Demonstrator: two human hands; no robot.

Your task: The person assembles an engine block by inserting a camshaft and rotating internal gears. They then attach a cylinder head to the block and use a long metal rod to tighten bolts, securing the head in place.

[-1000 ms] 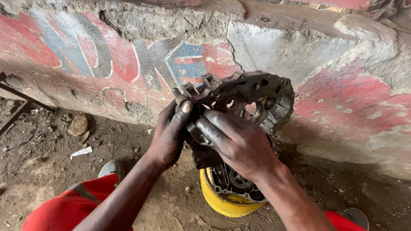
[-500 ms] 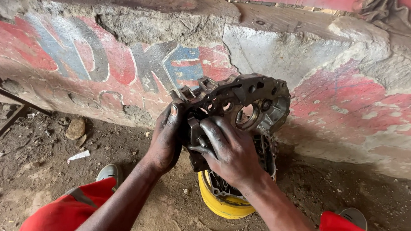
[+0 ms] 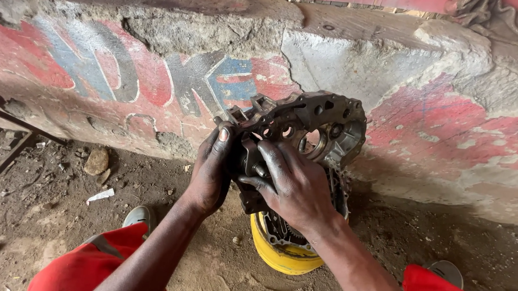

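Crumbling painted concrete wall (image 3: 129, 72) rises behind bare dirt ground (image 3: 50, 213). Both hands grip a greasy metal engine casing (image 3: 323, 122) over a yellow container (image 3: 278, 258): left hand (image 3: 209, 172) clasps its left edge, right hand (image 3: 295, 187) spreads across its near face

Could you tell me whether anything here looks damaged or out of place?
The painted concrete wall is badly chipped, with chunks missing along its top edge and flaking paint. The greasy metal housing, held by the left hand and right hand, sits tilted over a yellow tub on bare dirt.
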